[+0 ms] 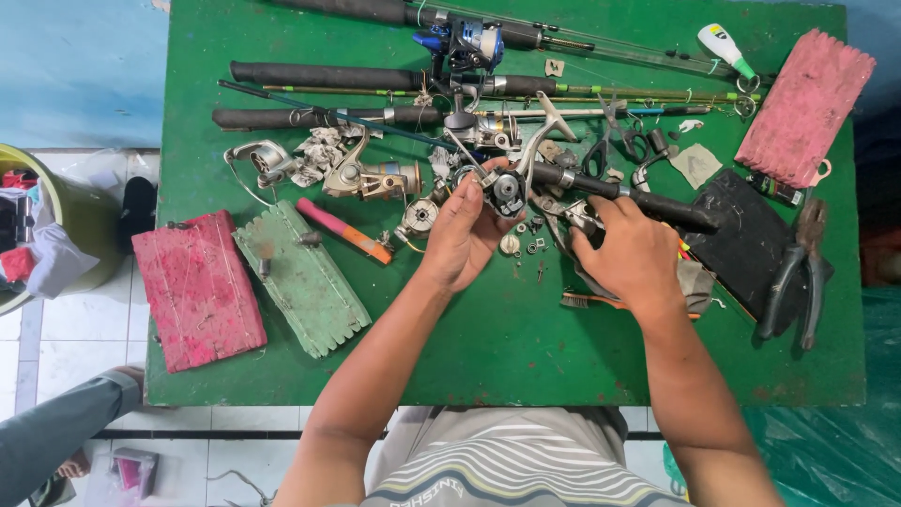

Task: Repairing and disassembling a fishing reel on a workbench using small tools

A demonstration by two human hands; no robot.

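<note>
A small black and silver fishing reel body (502, 191) sits raised off the green table, gripped at its left side. Just right of it, 1 black rod handle (648, 202) lies slanted across the clutter.

A green table (526, 357) carries the lot. Along its far edge lie three fishing rods (375, 75), side by side, one with a blue reel (465, 42) on it. Near the left edge there's a red foam block (197, 291), and just beside it a pale green foam block (305, 277) lying at a slant. A pink-and-orange tool (343, 230) sits next to that. In the far right corner, another pink foam block (805, 105); at the right edge, black pliers (793, 277) resting beside a black pad (741, 244). Mid-table is a scatter of loose reel parts (375, 178) and tiny screws (530, 246), with scissors (615, 145) further back.
</note>
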